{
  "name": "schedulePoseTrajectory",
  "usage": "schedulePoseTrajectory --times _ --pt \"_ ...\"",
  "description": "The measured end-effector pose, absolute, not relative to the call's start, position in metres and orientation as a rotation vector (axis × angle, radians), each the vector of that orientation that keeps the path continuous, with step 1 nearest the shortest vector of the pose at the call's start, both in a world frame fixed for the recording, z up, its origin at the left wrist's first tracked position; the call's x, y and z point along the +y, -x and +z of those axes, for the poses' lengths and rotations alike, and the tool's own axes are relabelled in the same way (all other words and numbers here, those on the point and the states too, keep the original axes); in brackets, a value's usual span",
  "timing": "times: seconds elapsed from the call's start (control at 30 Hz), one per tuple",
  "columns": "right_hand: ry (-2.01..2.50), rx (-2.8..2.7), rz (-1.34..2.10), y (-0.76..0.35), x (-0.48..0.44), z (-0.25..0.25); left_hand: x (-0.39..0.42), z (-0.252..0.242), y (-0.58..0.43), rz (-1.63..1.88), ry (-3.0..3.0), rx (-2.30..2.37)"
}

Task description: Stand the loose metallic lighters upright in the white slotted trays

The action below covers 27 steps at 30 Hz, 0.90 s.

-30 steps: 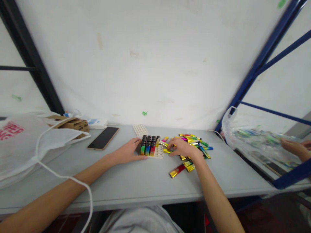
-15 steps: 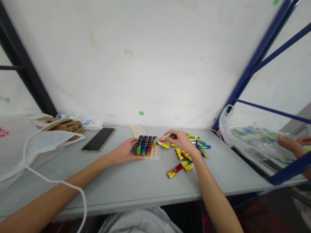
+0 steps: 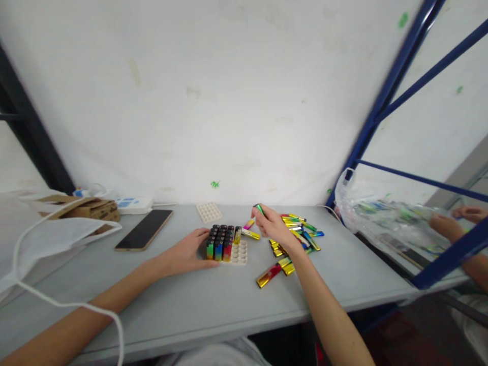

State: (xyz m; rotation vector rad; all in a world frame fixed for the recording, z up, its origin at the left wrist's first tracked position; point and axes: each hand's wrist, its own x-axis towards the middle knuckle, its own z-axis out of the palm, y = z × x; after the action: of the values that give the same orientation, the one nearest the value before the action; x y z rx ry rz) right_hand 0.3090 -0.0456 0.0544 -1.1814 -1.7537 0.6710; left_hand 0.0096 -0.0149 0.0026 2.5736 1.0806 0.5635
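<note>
My left hand (image 3: pixel 189 252) grips the left side of a white tray (image 3: pixel 239 253) with rounded hollows, thumb along the front and fingers behind. Rows of upright lighters (image 3: pixel 218 245) with dark tops and green, blue and red bodies fill its left part. One yellow lighter (image 3: pixel 237 235) stands beside them. Raised behind and right of the tray, my right hand (image 3: pixel 272 223) pinches a green lighter (image 3: pixel 260 209). A loose yellow lighter (image 3: pixel 250 234) lies at the tray's back right. Under and around my right forearm spreads a pile of metallic-coloured lighters (image 3: pixel 278 249).
A second white tray (image 3: pixel 209 212) lies near the wall. To the left are a phone (image 3: pixel 145 230), a cardboard piece (image 3: pixel 95 208) and a white plastic bag (image 3: pixel 72 234) with a cable. Beyond the blue frame (image 3: pixel 366 129), another person's hands (image 3: pixel 446 226) work by clear plastic bags.
My right hand has lifted from beside the loose lighters, now with a green lighter raised in its fingers. My left hand stays at the tray. The whole view has shifted slightly.
</note>
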Motion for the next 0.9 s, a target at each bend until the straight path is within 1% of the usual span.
schedulePoseTrajectory --times 0.13,0.37,0.63,0.9 --pt "1.311 -1.757 0.416 -0.295 -0.047 0.051 -0.013 0.0 -0.009 0.585 -2.577 1.073" --pt "1.494 -1.95 0.159 -0.281 -0.054 0.048 -0.015 0.003 -0.01 0.486 -2.55 1.099" --pt "1.46 -1.925 0.097 -0.281 -0.054 0.047 -0.014 0.002 -0.009 0.515 -2.558 1.06" --pt "1.465 -1.899 0.116 -0.283 -0.053 0.047 -0.013 0.001 -0.008 0.565 -2.554 1.053"
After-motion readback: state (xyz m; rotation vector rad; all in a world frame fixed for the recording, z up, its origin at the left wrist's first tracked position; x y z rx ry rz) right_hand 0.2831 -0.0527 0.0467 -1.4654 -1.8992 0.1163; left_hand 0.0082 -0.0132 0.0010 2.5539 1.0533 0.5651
